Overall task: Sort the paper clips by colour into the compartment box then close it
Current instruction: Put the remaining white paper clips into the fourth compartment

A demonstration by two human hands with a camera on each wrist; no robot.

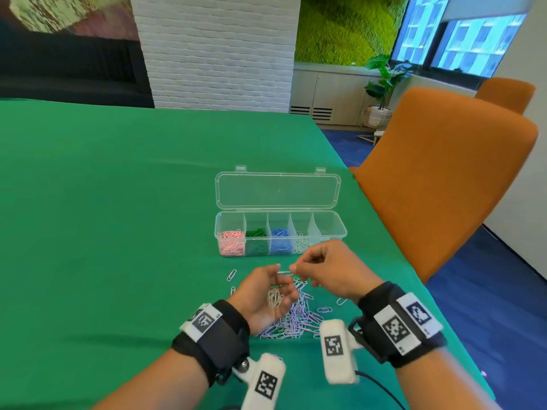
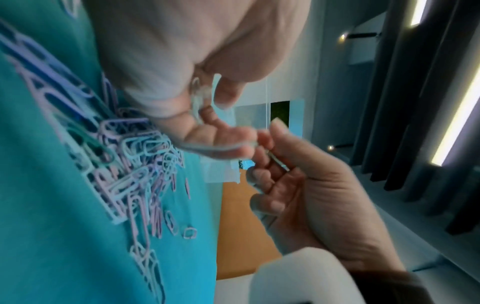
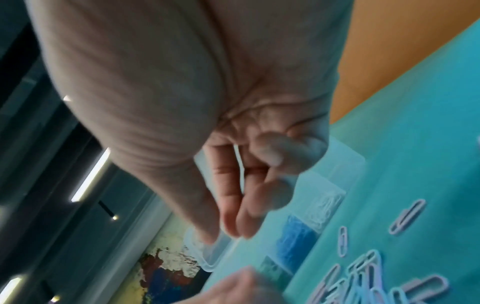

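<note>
**A:** Head view status: compartment box sits open on the green table, lid folded back flat behind it. Left to right: pink, green, blue and white clips in four cells, fifth cell looks empty.

**B:** What's left?

**A:** Plenty. Loose pile of mostly lilac and white clips lies just in front of the box, under the hands, with a few strays beside it. Lid not closed. I'd call it past halfway.

**B:** Hands?

**A:** Left hand is palm up, fingers cupped round a small bunch of white clips. Right hand has fingers curled, thumb and forefinger pinching one thin clip at the left fingertips; colour unclear.

**B:** Room?

**A:** Box is near the right table edge, orange chair just beyond. Wide open cloth to the left and far side.
</note>
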